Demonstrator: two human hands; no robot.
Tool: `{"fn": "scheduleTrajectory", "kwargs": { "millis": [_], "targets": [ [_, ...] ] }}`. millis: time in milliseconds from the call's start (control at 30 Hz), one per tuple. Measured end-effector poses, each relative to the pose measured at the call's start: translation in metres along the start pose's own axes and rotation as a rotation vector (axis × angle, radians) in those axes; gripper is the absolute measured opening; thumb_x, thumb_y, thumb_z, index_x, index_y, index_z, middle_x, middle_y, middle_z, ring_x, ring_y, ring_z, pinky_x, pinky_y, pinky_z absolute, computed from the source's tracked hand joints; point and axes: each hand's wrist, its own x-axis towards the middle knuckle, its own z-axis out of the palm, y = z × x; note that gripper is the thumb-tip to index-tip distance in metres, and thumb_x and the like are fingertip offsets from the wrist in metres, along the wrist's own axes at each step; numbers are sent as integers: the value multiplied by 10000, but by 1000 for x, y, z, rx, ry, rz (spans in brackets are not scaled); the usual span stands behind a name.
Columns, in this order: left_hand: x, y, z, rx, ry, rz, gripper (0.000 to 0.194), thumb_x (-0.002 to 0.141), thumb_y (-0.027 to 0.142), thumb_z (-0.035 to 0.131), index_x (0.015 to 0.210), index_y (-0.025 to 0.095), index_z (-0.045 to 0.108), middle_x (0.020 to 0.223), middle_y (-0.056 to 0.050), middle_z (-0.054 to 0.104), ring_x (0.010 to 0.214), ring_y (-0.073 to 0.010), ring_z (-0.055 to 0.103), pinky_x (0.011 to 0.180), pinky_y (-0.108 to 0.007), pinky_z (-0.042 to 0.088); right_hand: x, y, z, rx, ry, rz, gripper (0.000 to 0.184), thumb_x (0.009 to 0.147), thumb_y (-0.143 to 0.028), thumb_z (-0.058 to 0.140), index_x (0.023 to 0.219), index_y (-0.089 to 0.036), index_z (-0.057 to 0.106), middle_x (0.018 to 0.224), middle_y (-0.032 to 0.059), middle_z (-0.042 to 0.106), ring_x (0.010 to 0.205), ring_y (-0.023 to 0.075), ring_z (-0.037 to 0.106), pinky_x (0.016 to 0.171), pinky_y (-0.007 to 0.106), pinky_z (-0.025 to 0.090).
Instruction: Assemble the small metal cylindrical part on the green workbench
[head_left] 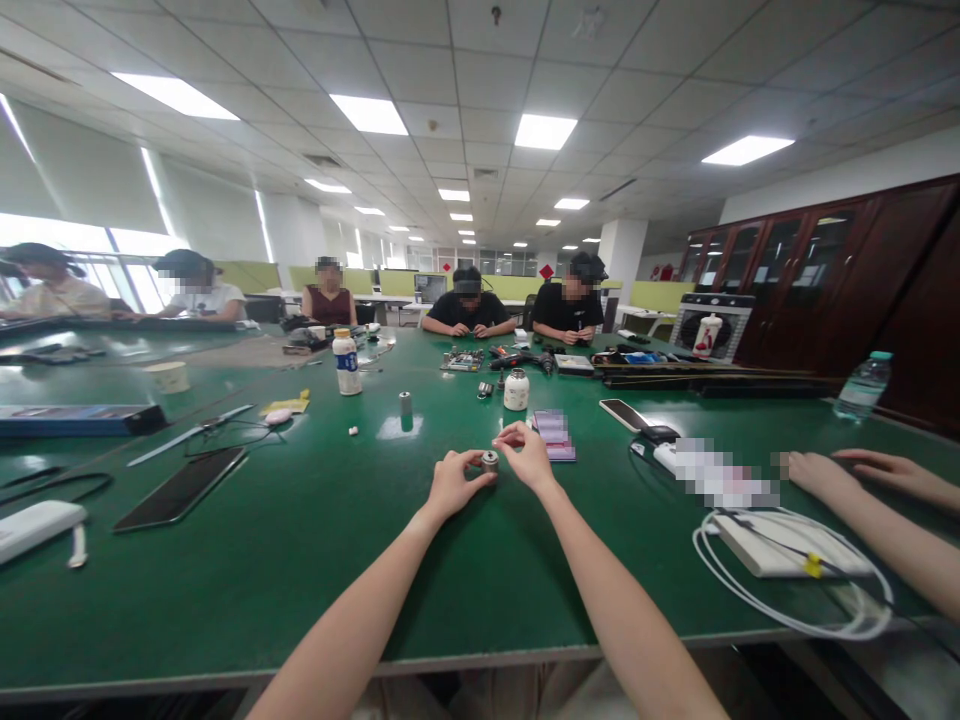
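Note:
Thumb and fingers of my left hand [456, 480] close around a small silver metal cylinder [490, 462] with a dark spot in the middle of its top. The cylinder stands upright at the table surface. Just to its right, my right hand [526, 458] has its thumb and fingertips pinched together beside the cylinder's top. Whatever that pinch holds, if anything, is too small to tell. Farther off to the left, a second metal cylinder [406, 403] stands on the green table [315, 580]. A tiny white piece [353, 430] lies left of it.
Beyond my hands are a white jar [517, 390], a purple-and-white packet [555, 436] and a bottle [346, 362]. A dark tablet [180, 488] lies left. At right are a phone [624, 415], coiled white cable [705, 560] and another person's hands [825, 480]. Several people sit across the table.

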Motion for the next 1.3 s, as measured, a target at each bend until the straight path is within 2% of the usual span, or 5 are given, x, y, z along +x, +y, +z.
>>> {"fn": "scheduleTrajectory", "kwargs": {
  "millis": [100,333,667,900,1300],
  "targets": [
    [0,0,-2,49,10,-38,392,769,439,706,1130,286,684,960,-19,740,944,-244,616,836,-370,448,4,13,-18,-25,2,57,164,702,-258,720,744,-197,574,728,21,724,744,203,710,682,308,545],
    [1,-5,-5,43,25,-105,400,799,408,682,1169,257,663,1034,-33,729,940,-235,617,828,-357,462,-4,49,-48,-103,-406,308,184,609,-61,716,603,-175,572,649,25,710,726,201,718,654,282,546],
    [1,-9,-3,45,31,-83,394,805,406,672,1172,261,663,1038,-27,734,950,-238,615,836,-368,476,-5,48,-52,-104,-408,254,230,526,-170,818,606,-175,603,692,48,728,740,229,722,683,323,566],
    [1,-7,-2,-81,-6,-6,425,751,402,728,1145,249,683,982,-35,747,1024,-244,622,917,-370,475,-1,17,-13,145,-69,32,126,719,-211,642,642,-205,543,782,55,743,900,235,723,802,357,567],
    [0,0,-1,-117,-50,33,410,738,386,740,1123,249,707,1025,-47,743,998,-237,656,912,-351,490,-11,-3,3,62,-167,-77,159,745,-105,532,630,-211,554,738,14,715,920,223,718,804,343,558]
  ]
}}
